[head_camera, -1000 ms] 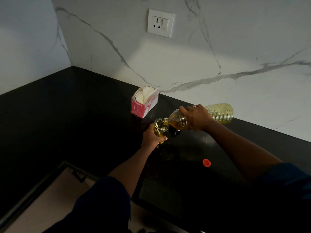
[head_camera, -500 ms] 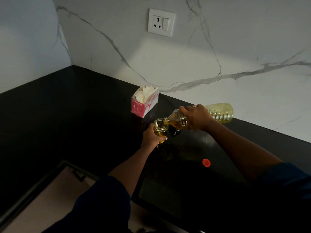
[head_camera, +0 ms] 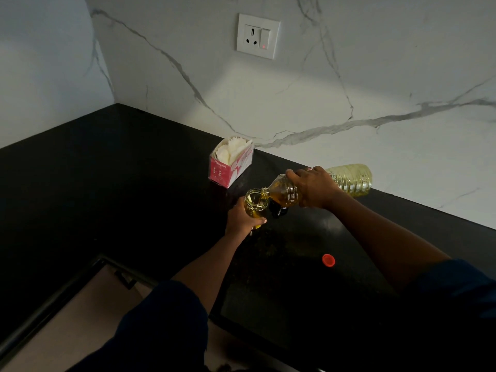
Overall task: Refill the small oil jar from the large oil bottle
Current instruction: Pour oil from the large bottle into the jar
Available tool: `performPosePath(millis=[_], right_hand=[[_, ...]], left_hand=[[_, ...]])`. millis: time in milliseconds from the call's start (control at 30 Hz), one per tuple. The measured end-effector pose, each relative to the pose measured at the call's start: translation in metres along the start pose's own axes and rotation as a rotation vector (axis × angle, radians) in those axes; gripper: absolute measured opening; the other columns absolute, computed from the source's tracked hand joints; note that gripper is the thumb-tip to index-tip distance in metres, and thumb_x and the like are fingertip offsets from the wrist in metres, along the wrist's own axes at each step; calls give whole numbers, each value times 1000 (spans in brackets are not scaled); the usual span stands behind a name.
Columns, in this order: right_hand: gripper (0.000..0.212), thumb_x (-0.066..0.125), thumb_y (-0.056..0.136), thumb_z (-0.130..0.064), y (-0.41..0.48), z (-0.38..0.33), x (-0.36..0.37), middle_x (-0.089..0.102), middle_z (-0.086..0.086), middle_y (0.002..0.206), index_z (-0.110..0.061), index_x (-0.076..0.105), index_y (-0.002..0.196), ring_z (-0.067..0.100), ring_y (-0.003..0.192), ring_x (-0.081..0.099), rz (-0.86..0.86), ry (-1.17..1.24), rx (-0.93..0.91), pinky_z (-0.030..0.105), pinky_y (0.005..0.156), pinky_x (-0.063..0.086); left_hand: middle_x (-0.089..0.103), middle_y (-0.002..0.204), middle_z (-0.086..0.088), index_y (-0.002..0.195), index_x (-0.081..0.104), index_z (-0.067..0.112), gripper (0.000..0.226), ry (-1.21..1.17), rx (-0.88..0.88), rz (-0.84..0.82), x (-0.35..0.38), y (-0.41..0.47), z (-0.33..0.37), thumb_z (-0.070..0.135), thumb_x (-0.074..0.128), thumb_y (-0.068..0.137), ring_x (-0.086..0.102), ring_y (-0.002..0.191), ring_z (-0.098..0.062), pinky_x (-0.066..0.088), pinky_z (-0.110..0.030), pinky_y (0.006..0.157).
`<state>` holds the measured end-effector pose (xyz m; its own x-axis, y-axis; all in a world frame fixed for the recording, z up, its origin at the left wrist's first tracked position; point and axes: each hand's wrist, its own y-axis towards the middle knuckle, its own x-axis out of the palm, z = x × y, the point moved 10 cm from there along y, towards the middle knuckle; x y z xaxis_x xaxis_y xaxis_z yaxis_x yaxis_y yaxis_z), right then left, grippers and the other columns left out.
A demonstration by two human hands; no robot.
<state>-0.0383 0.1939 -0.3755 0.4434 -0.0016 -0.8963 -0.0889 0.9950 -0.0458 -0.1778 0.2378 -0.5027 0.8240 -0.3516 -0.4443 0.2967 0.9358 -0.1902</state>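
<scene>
Left fingers (head_camera: 261, 220) grip jar (head_camera: 254, 206) | right fingers (head_camera: 292, 174) grip tilted bottle (head_camera: 351, 179)

Dim light here, a soft bright patch glows on the marble wall (head_camera: 268, 103) toward twelve o'clock, the black countertop (head_camera: 107, 183) swallows detail from nine to six o'clock, wall lines bow at the edges

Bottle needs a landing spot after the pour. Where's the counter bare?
Biggest bare patch: counter left of the tissue box, back into the corner. Smaller one between the red cap and the left forearm. Crowded at the jar, where the left hand and the right hand with the bottle meet.
</scene>
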Motion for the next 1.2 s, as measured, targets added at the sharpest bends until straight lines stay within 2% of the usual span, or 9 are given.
performPosePath(millis=[1200], right_hand=[[90,71,74,-42,1,0,0,46,13,136,-13,21,142,30,121,49,8,1,5,41,101,36]], left_hand=[[51,132,-6,132,41,16,80,-9,-4,-4,0,0,-1,20,83,64,48,124,-23,44,-36,98]])
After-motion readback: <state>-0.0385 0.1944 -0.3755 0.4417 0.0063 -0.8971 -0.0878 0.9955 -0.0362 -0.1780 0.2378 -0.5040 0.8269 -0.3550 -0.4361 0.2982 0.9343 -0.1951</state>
